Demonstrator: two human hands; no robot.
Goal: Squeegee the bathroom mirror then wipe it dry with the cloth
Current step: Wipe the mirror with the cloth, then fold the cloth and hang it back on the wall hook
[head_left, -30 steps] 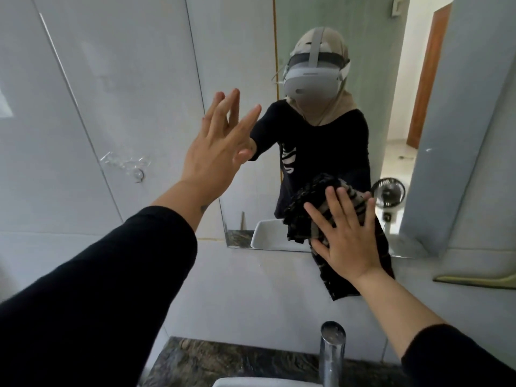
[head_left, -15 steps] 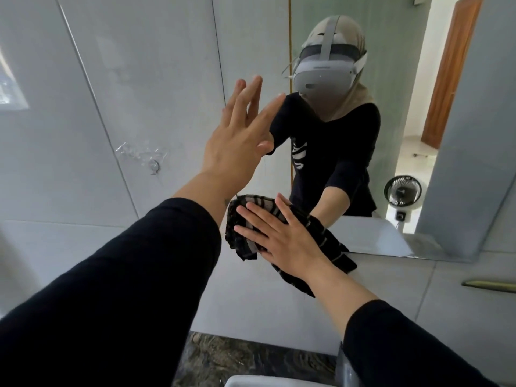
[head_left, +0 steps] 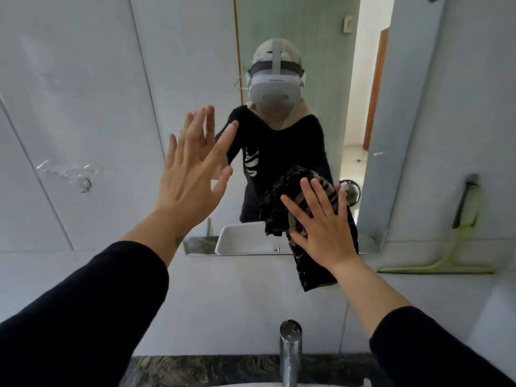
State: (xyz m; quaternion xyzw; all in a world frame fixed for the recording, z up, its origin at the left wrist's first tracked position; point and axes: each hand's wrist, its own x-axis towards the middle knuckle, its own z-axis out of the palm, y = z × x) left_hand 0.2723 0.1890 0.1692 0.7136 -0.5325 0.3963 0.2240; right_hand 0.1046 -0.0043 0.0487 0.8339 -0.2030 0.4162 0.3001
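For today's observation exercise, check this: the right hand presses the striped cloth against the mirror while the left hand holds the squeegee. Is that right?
Not quite. In the head view the left hand is open and empty; the squeegee hangs on the wall right of the mirror. The right hand does press the cloth.

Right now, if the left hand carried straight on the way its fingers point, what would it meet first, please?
Probably the mirror glass near its left edge: the open left hand points up and forward at it, nothing between. Whether the fingertips already touch is unclear.
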